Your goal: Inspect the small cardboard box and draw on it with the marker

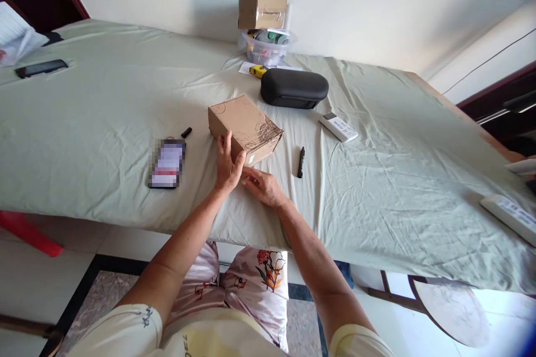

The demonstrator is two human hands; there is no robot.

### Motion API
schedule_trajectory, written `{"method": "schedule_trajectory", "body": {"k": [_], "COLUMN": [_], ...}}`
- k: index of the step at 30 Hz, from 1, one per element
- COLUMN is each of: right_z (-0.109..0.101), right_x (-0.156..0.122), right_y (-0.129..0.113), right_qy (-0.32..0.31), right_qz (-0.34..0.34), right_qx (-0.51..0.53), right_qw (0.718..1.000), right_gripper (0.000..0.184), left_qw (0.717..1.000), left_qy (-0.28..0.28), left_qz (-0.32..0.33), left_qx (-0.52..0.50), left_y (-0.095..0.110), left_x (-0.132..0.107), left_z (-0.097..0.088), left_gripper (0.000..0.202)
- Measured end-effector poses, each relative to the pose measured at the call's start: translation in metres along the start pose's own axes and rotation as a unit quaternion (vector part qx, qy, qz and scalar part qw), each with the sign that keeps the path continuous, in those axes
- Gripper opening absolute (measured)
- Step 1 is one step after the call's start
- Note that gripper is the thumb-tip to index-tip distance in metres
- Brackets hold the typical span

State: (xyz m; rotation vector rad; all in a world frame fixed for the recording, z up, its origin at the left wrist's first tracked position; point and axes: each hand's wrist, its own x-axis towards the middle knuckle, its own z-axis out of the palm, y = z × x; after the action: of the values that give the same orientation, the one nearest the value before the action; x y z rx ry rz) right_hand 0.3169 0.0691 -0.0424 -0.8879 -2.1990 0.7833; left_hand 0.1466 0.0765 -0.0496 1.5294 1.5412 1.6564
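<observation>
A brown cardboard box (245,117) with dark swirl prints lies closed on the cloth-covered table in front of me. My left hand (228,168) holds its near left corner, fingers along the left side and thumb at the front face. Just below the front edge is my right hand (266,187), its fingers curled in and its index fingertip close to the left thumb. What those right fingers hold, if anything, is hidden. To the right of the box lies a black marker (301,162). A phone (167,164) with a blurred screen and a small black cap (186,132) lie to the left.
Behind the box are a black hard case (294,87), a yellow tape measure (258,71) and a plastic tub (268,53) with another carton (263,11) on top. A white packet (338,126) lies to the right. A dark elongated object (42,68) lies far left.
</observation>
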Motion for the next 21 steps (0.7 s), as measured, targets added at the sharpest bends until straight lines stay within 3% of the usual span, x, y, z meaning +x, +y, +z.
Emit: {"method": "schedule_trajectory", "body": {"k": [3,7,11,16,21], "right_z": [-0.005,-0.015,-0.022,-0.018,-0.008], "right_x": [0.0,-0.002,-0.004,-0.004,0.001], "right_y": [0.005,0.011,0.012,0.006,0.001], "right_qy": [0.103,0.258,0.358,0.352,0.318], "right_qz": [0.012,0.062,0.026,-0.06,-0.039], "right_qx": [-0.015,-0.037,-0.078,-0.191,-0.277], "right_qw": [0.994,0.963,0.93,0.914,0.906], "right_gripper": [0.032,0.029,0.024,0.024,0.019], "left_qw": [1.0,0.999,0.997,0.991,0.991], "left_qy": [-0.015,-0.014,-0.045,-0.09,-0.088], "left_qz": [0.016,0.038,0.057,0.094,0.102], "left_qx": [0.021,0.032,0.018,0.002,0.003], "left_y": [0.001,-0.003,-0.006,-0.003,0.001], "left_x": [-0.004,-0.004,-0.003,-0.009,-0.012], "left_z": [0.003,0.004,0.004,0.009,0.011], "left_gripper": [0.089,0.076,0.067,0.054,0.048]}}
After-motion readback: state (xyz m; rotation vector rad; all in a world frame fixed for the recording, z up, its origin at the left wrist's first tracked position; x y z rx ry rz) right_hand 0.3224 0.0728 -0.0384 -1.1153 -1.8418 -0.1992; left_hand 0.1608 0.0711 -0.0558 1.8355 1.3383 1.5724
